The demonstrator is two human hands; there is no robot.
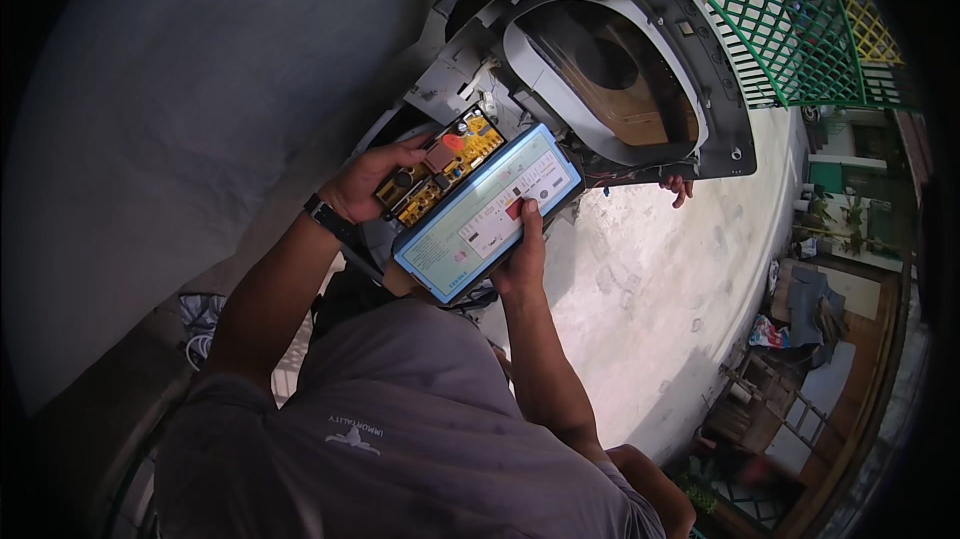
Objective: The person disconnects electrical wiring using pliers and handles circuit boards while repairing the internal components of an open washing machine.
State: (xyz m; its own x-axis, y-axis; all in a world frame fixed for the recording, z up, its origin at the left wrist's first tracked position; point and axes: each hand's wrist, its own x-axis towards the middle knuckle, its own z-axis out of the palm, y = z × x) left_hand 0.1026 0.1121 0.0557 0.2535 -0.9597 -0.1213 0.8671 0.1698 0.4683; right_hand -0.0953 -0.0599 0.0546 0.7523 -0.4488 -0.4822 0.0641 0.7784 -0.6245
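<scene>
Pale blue plastic fills the right hand [520,254]: it grips the near edge of a control panel [487,212], thumb pressed flat on the printed face. The left hand [372,182] is closed round the yellow circuit board [440,167] at the panel's far side, fingers curled over its edge. Panel and board are both lifted free of the washing machine top cover [640,49] — already out of their seat, I judge, though wires seem to run back toward the grey housing. The cover stands tilted just beyond, tub opening [620,69] showing. Another person's fingers [680,186] hold its lower rim; refitting looks undone
</scene>
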